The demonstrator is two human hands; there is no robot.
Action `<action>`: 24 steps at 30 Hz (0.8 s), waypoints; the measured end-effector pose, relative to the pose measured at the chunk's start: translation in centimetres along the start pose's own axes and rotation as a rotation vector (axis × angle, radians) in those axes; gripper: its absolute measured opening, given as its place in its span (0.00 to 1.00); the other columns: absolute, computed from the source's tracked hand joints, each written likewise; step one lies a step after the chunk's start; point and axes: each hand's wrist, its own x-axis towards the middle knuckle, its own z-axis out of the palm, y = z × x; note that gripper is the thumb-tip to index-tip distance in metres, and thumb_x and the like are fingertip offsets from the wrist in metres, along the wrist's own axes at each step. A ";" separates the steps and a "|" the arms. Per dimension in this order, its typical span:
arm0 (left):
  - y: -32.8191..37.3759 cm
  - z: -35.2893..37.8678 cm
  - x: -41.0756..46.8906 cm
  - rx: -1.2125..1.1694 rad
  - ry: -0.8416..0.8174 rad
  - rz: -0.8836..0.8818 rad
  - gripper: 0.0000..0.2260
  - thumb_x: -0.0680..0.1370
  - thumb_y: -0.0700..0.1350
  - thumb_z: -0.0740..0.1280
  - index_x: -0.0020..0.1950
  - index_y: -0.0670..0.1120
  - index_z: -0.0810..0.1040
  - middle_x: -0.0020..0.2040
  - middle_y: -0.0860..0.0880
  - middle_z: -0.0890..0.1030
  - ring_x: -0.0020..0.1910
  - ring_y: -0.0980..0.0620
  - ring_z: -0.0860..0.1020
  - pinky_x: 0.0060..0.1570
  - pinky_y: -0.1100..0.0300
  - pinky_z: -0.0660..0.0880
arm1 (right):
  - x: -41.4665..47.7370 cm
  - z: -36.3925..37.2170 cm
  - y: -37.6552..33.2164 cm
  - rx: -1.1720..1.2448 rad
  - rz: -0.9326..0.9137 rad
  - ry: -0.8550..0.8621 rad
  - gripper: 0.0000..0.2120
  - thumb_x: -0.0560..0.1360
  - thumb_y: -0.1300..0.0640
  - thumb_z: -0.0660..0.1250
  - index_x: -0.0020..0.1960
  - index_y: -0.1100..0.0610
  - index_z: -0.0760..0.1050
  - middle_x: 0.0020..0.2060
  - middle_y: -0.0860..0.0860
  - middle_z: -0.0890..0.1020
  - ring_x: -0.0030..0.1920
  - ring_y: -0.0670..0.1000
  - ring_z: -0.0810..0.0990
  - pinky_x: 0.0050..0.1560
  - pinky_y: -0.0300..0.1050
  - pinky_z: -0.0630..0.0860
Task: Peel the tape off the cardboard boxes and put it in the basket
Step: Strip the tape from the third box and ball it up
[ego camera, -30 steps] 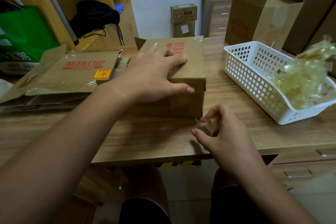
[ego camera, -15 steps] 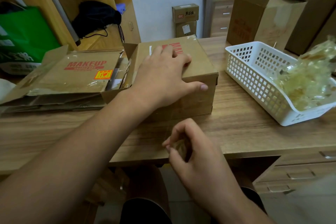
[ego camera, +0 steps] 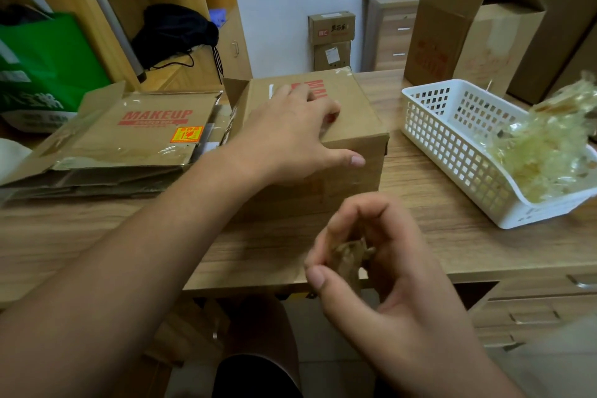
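One cardboard box (ego camera: 355, 126), mid-desk (ego camera: 436, 236): left hand (ego camera: 290, 136) flat on its top, fingers spread, thumb over the front edge. One crumpled tape wad (ego camera: 349, 255): pinched between the thumb and curled fingers of the right hand (ego camera: 387, 275), above the desk's front edge. One white basket (ego camera: 452, 152), right, holding one tape heap (ego camera: 542, 152). One flattened MAKEUP carton (ego camera: 139, 129), left.
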 end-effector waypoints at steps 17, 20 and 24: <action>-2.0 -0.6 -3.9 -0.413 0.208 0.170 0.15 0.80 0.55 0.68 0.66 0.53 0.79 0.64 0.58 0.77 0.64 0.62 0.71 0.64 0.63 0.69 | 4.9 -7.4 0.8 0.390 0.174 0.259 0.13 0.72 0.62 0.66 0.51 0.54 0.86 0.50 0.52 0.87 0.53 0.53 0.86 0.54 0.44 0.81; -0.1 -0.1 -5.3 -0.618 0.286 0.159 0.16 0.79 0.59 0.67 0.63 0.54 0.81 0.56 0.63 0.80 0.59 0.65 0.75 0.57 0.69 0.73 | 5.1 -7.4 0.7 0.506 0.170 0.202 0.19 0.72 0.67 0.60 0.56 0.60 0.85 0.56 0.58 0.86 0.61 0.58 0.83 0.59 0.46 0.80; 2.3 0.2 -6.3 -0.862 0.256 0.149 0.17 0.75 0.59 0.70 0.60 0.54 0.83 0.48 0.59 0.83 0.50 0.61 0.81 0.46 0.68 0.77 | 4.8 -6.9 1.0 0.519 0.166 0.101 0.22 0.72 0.69 0.59 0.60 0.61 0.83 0.60 0.59 0.84 0.65 0.57 0.81 0.64 0.47 0.77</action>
